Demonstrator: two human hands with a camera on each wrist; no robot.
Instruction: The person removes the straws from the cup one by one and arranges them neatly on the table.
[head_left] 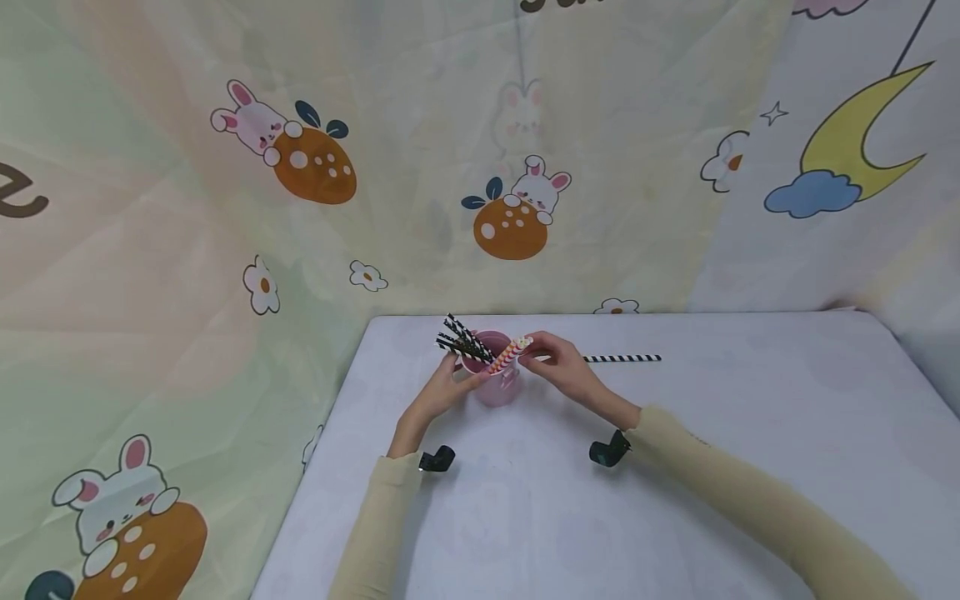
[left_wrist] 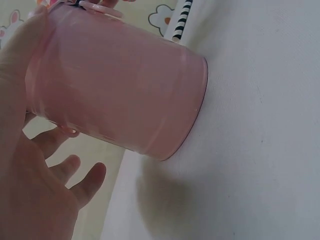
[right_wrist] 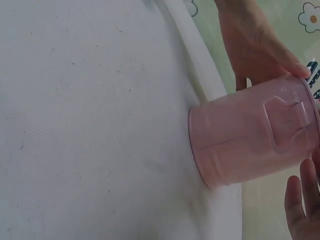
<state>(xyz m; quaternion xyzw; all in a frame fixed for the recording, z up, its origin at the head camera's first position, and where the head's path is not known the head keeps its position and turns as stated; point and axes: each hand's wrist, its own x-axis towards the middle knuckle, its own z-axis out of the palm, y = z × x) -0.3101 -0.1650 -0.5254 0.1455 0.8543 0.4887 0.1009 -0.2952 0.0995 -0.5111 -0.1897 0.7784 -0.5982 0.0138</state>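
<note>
The left hand [head_left: 442,392] grips the pink cup [head_left: 495,379] at its nine o'clock side, thumb on the rim — the left wrist view shows the other fingers spread loose behind it. The right hand [head_left: 558,362] pinches a pink-striped straw [head_left: 512,352] at the cup's mouth, among black-and-white straws [head_left: 461,339] seen only from the head. Farther, at three o'clock, a black-striped straw [head_left: 622,358] lies on the white table [head_left: 750,433].
</note>
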